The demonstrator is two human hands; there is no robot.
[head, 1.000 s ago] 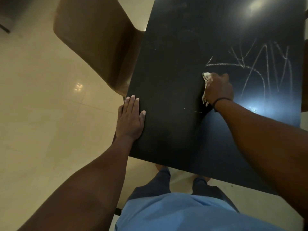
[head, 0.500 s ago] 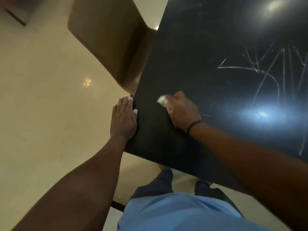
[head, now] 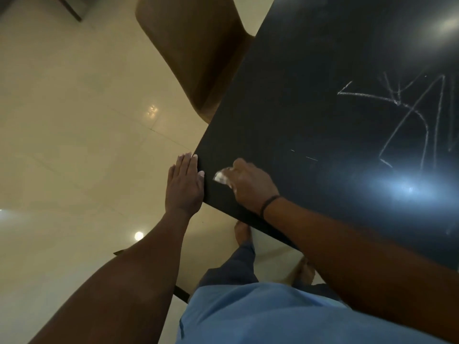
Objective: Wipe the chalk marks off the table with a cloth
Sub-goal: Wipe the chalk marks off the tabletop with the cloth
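The right grip (head: pixel 248 186) clenches the cloth (head: pixel 221 177) and presses it on the table (head: pixel 310 58) near its corner. The left grip (head: pixel 185 184) lies released, flat against the table edge beside it. The chalk marks (head: pixel 407 115) are well apart, beyond the right grip; I think long firm strokes toward them work best.

Light blue shirt (head: pixel 260 316), dark trousers (head: pixel 231 266), black wristband (head: pixel 269 203), bare forearms.

cloth (head: pixel 221 176) mostly hidden under right hand (head: pixel 250 186), chalk marks (head: pixel 407 112) cut off at right edge
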